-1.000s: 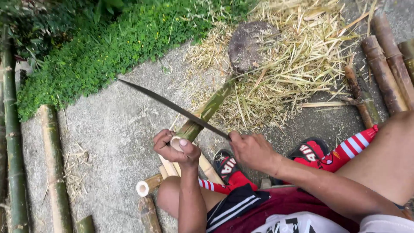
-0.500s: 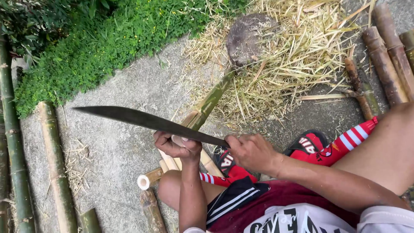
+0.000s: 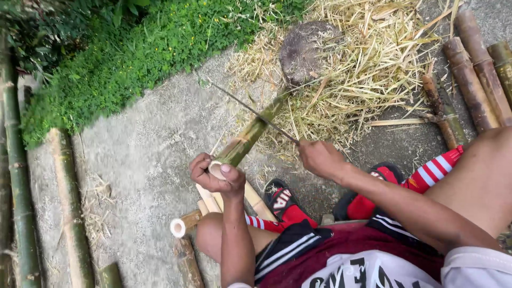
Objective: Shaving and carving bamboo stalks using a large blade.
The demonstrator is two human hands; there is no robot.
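a seated person works a green bamboo piece (image 3: 246, 140) over a concrete floor (image 3: 138, 160), seen from above. the left hand (image 3: 213, 173) is closed around the near, cut end of the piece, thumb over the pale rim, and holds it tilted up and away toward a stone (image 3: 305, 50). the right hand (image 3: 320, 157) is closed on the handle of a long knife (image 3: 250, 111), whose thin dark blade runs up and to the left, crossing over the bamboo piece near its middle; whether the edge touches the bamboo cannot be told, as the blade is blurred. dry straw (image 3: 368, 69) lies heaped around the stone. just below the left hand, several pale split sticks (image 3: 210, 200) and a short cut tube (image 3: 184, 224) rest on the floor beside the person's knee. long bamboo poles (image 3: 66, 208) lie along the left edge, and 3 brown bamboo lengths (image 3: 472, 74) lie at the upper right. a bank of green plants (image 3: 133, 58) fills the upper left. the person wears red and white striped socks (image 3: 434, 170) and dark shorts
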